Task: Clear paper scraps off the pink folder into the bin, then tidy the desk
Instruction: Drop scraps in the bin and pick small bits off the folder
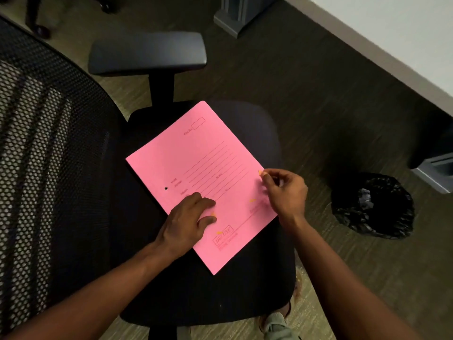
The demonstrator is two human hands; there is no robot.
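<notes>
Black mesh fills the left side of the view: the backrest of an office chair, with its padded armrest standing up behind the seat. On that dark seat lies the pink folder, turned at a slant, with one corner pointing toward the armrest post and another toward the person; its nearest corner stops short of the seat's front edge. Small orange paper scraps sit on the folder's near half, one by the left hand's thumb, one above the printed logo, and one nearer the right edge. The left hand rests flat on the folder's lower left part, fingers spread loosely and pressing it down. The right hand hovers over the folder's right edge, thumb and forefinger pressed together on a small orange scrap. To the right of the chair, on bare carpet and well apart from the seat, stands the bin, lined with a black bag and open at the top; nothing lies between it and the right hand. A grey furniture foot stands just behind the bin, and a pale wall with its baseboard runs across the upper right. A shoe shows below the seat's front edge.
</notes>
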